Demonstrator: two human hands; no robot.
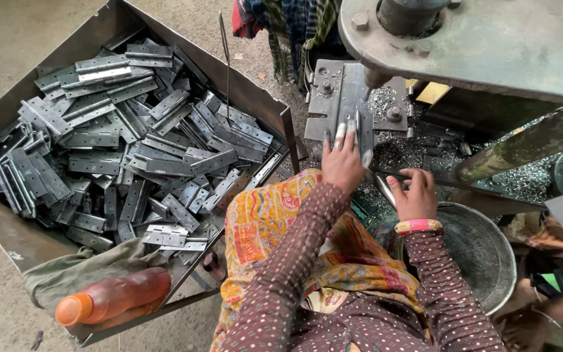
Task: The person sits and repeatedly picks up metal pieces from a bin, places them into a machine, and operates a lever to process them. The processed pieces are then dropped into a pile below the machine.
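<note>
My left hand [341, 163] reaches forward to the grey jig plate [333, 98] of a drilling machine, its fingers pinching a narrow metal hinge [358, 129] that stands on edge under the drill. Just to the right and nearer me, my right hand [415, 195], with a pink and yellow bangle at the wrist, is closed around a slanted metal strip [380, 188] that looks like another hinge. Metal shavings [418, 153] cover the machine bed around both hands.
A large sheet-metal bin [8, 241] at the left is heaped with several grey hinges [131, 143]. An orange bottle [112, 296] lies on a cloth at its near corner. A round metal pan [483, 251] sits by my right arm. The machine head [490, 45] overhangs. Another person's foot [529, 326] shows at the lower right.
</note>
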